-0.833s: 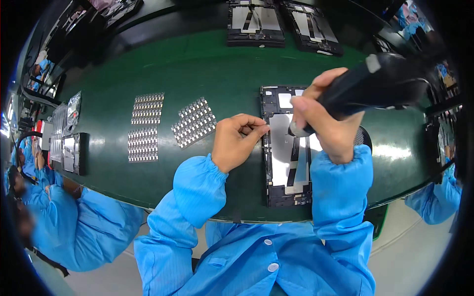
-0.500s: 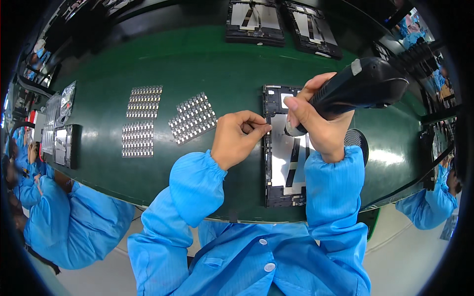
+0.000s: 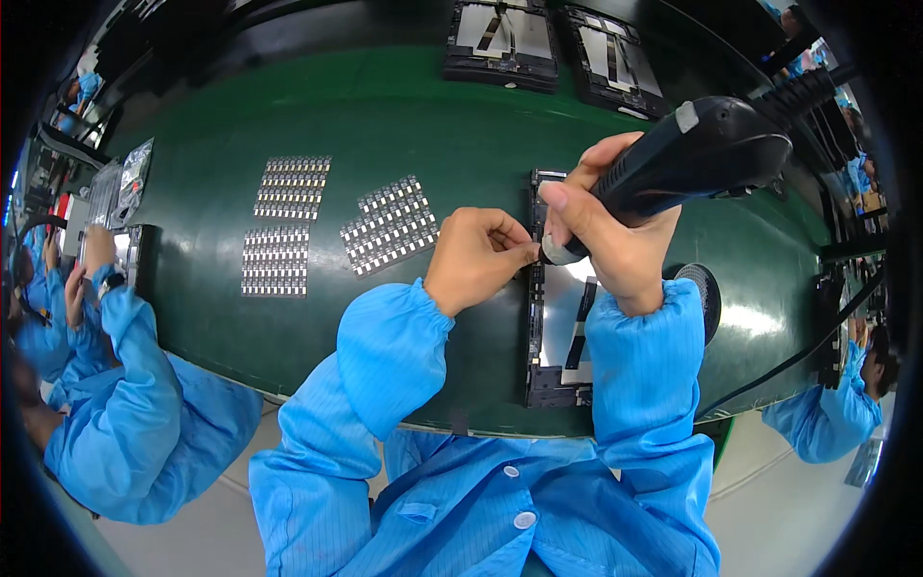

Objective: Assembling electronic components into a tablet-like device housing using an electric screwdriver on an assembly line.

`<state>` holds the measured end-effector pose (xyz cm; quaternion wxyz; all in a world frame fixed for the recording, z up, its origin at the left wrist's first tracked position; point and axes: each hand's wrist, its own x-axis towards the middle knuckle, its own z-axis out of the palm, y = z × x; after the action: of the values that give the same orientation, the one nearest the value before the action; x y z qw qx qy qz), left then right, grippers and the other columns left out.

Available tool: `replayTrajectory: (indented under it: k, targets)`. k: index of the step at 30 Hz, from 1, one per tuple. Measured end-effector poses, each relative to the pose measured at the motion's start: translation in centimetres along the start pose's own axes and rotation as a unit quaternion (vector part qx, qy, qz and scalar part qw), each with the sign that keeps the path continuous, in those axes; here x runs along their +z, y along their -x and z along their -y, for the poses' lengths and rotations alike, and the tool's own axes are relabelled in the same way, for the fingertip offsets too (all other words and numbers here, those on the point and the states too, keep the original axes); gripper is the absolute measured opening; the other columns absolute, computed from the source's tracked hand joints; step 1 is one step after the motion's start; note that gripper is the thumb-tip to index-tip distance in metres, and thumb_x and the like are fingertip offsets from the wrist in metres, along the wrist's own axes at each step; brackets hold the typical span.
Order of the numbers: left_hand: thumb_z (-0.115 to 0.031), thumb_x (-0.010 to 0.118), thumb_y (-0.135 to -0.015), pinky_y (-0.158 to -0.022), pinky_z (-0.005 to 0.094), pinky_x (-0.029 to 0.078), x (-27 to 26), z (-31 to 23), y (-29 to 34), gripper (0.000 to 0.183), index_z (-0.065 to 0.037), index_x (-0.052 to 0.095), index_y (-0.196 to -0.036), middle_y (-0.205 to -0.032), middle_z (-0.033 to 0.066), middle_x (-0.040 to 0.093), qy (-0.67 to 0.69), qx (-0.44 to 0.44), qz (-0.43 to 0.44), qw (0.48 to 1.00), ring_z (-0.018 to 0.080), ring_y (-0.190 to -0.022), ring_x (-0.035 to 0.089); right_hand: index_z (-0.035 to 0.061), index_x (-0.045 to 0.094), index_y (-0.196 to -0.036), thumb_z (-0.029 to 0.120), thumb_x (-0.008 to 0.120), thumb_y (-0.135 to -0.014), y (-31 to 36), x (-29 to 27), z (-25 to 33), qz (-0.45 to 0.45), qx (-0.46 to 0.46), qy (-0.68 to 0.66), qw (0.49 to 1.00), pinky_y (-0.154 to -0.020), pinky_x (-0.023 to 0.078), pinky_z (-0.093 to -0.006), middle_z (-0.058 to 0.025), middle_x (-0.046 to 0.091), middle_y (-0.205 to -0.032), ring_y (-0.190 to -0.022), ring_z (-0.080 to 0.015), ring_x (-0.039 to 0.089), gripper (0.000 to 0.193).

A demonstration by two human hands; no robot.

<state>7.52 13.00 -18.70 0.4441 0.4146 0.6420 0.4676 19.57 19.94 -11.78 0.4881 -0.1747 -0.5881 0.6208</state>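
An opened flat electronic unit (image 3: 558, 337), with a black frame and a silvery plate, lies lengthwise on the green bench in front of me. My right hand (image 3: 620, 245) grips a thick black corded electric screwdriver (image 3: 697, 149), its tip slanting down to the unit's left edge. Beside that tip, my left hand (image 3: 478, 262) has thumb and forefinger pinched at the same edge; whatever is between them is too small to make out. My right hand and sleeve hide part of the unit. Left of my left hand lies a tilted sheet of small parts (image 3: 392, 229).
Two more sheets of small parts, an upper one (image 3: 292, 188) and a lower one (image 3: 275, 262), lie further left. Similar units (image 3: 500, 43) stand at the back. A round mesh-topped object (image 3: 707, 293) sits right of my sleeve. At the left, a co-worker's hand (image 3: 99, 250) reaches near another unit.
The screwdriver's tip has come to the unit's left edge, close against my left fingertips. My view has shifted slightly. The co-worker at the left has raised a hand over the bench.
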Motion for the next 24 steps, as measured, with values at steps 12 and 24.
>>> replayTrajectory:
  k: [12, 24]
  targets:
    - [-0.007, 0.073, -0.072, -0.055, 0.0260, 0.049, 0.1, 0.1, -0.1, 0.013, 0.003, 0.067, -0.075, -0.066, 0.0094, 0.066, 0.014, 0.009, 0.002, 1.000, 0.0121, -0.059, 0.061, 0.0032, 0.047, -0.099, -0.010, 0.069, -0.072, -0.3, -0.2, -0.1, 0.033, 0.003, 0.042, 0.999, -0.049, 0.047, -0.0279, -0.0094, 0.056, -0.064, -0.050, -0.0155, 0.056, 0.037]
    - [-0.007, 0.073, -0.073, -0.054, 0.0250, 0.050, 0.1, 0.0, 0.1, 0.012, 0.003, 0.066, -0.073, -0.066, 0.0093, 0.066, 0.004, 0.034, 0.004, 0.999, 0.0115, -0.058, 0.061, 0.0064, 0.040, -0.092, -0.010, 0.069, -0.072, 1.1, 0.5, -0.2, 0.060, -0.020, 0.051, 0.997, -0.049, 0.046, -0.0246, -0.0079, 0.052, -0.066, -0.052, -0.0135, 0.053, 0.039]
